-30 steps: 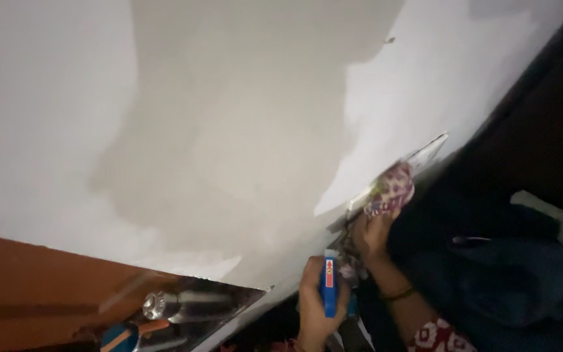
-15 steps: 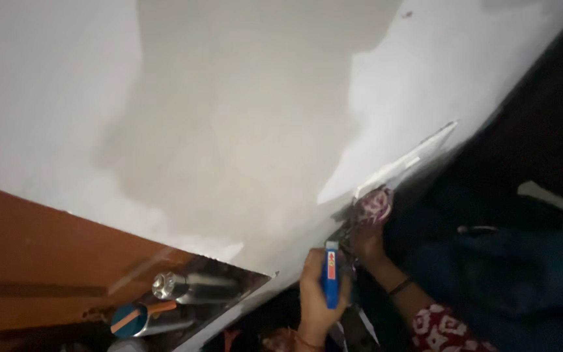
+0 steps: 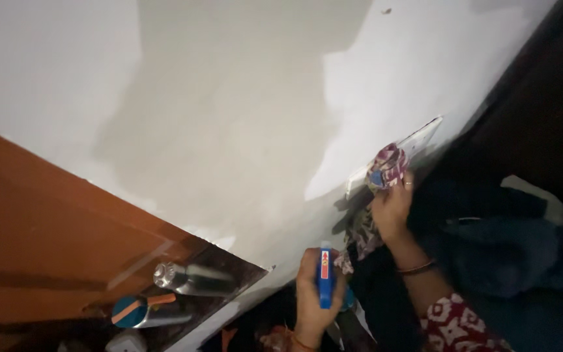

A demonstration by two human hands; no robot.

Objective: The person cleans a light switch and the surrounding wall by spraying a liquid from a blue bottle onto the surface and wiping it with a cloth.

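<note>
your left hand [image 3: 312, 293] sits lowest in the view, fist clenched around a blue spray bottle [image 3: 325, 277]. the bottle's blue top, with a small red and white mark on it, stands upright above your knuckles; the bottle body below the fist is mostly hidden. a thin bangle shows at that wrist, at the bottom edge.

just right of the bottle and a little higher, your right hand [image 3: 392, 208] grips a bunched patterned cloth [image 3: 386, 168], maroon and white with a blue patch. the fingers are closed on the wad, a ring shows on one finger, and a loose tail of the cloth hangs down from the hand toward the bottle. a bangle sits on that wrist, and a red-and-white patterned sleeve [image 3: 454, 322] covers the forearm below it.

the wad is pressed against a white switch plate [image 3: 418, 140] fixed to the pale wall [image 3: 229, 117], up and right of the bottle. whether the cloth covers the plate's lower part or only touches its edge cannot be told; the frame is blurred there.

left of the bottle, a shiny shelf [image 3: 229, 296] carries a metal canister [image 3: 190, 279] lying on its side and a blue and orange cylinder [image 3: 141, 311] beside it. an orange-brown wooden panel [image 3: 47, 228] fills the space further left.

right of the bottle, dark fabric [image 3: 516, 248] fills the dim area; detail there is not readable.
</note>
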